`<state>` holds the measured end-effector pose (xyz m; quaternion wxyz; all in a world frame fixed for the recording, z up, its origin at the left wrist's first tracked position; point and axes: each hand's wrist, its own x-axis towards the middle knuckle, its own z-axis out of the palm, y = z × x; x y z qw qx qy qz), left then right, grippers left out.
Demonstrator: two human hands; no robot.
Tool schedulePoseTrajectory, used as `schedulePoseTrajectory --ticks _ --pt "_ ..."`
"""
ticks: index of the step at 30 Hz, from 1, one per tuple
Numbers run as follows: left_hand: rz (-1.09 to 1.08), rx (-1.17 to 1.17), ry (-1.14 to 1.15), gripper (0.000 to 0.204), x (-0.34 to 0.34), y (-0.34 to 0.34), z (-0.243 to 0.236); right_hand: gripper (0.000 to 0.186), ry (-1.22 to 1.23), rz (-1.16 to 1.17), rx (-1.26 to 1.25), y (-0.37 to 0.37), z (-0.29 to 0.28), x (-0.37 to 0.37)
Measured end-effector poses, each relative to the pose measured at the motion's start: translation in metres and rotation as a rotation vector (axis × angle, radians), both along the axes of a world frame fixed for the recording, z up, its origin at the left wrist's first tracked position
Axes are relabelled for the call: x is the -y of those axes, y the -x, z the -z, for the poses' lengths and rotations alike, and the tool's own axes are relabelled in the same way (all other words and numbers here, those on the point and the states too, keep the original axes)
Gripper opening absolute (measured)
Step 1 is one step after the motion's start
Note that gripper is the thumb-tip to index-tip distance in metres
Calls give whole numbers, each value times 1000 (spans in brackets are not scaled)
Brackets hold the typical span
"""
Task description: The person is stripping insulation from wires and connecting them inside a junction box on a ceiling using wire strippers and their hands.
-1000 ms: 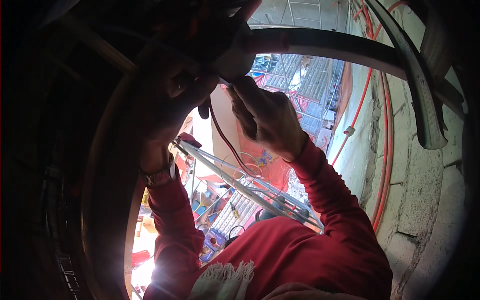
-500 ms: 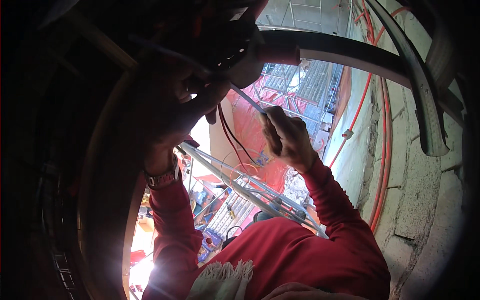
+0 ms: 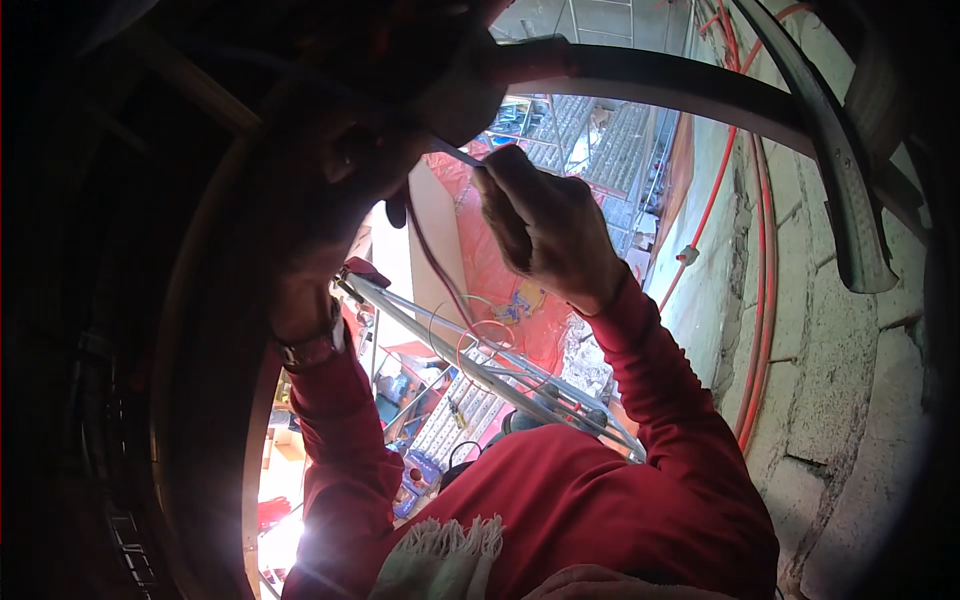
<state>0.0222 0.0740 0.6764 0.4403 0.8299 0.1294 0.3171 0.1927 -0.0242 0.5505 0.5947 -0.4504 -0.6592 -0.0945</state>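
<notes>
Against a dark box (image 3: 465, 100) at the top, my left hand (image 3: 350, 170) is curled in shadow; what its fingers hold is hidden. My right hand (image 3: 545, 225), just below and right of the box, is closed on a thin pale strip (image 3: 455, 151) that runs up toward the left hand's fingertips. A loose reddish-dark cable (image 3: 435, 258) hangs down beside the hands into a wide loop.
A curved beam (image 3: 680, 85) and a perforated metal channel (image 3: 845, 200) cross at upper right. Red tubing (image 3: 764, 300) runs along the block wall (image 3: 830, 380). Far below are scaffold poles (image 3: 400, 320), metal decks (image 3: 465, 420) and red sheeting (image 3: 530, 350). Left is deep shadow.
My right hand pulled down and right along the strip half a second ago, and is now back up near the box. My left hand has shifted slightly left.
</notes>
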Motion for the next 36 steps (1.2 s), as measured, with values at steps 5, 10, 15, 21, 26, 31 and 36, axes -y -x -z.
schedulePoseTrajectory --ticks 5,10,15,21,26,31,36 --pt "-38 -73 -62 17 1 7 1 15 93 -36 -93 0 52 20" --pt "-6 -69 -103 19 0 1 3 18 24 55 12 7 2 5" --pt "-18 24 -52 19 2 10 8 18 1 -23 -30 6 31 12" --pt "-73 15 -19 18 0 8 8 14 -3 47 50 13 -15 3" --pt "-39 38 23 20 0 14 18 16 11 16 32 7 33 13" --pt "22 53 47 21 0 12 19 13 48 9 -17 12 18 12" --pt "-27 -59 -69 17 2 14 19 14 60 16 -37 15 49 26"
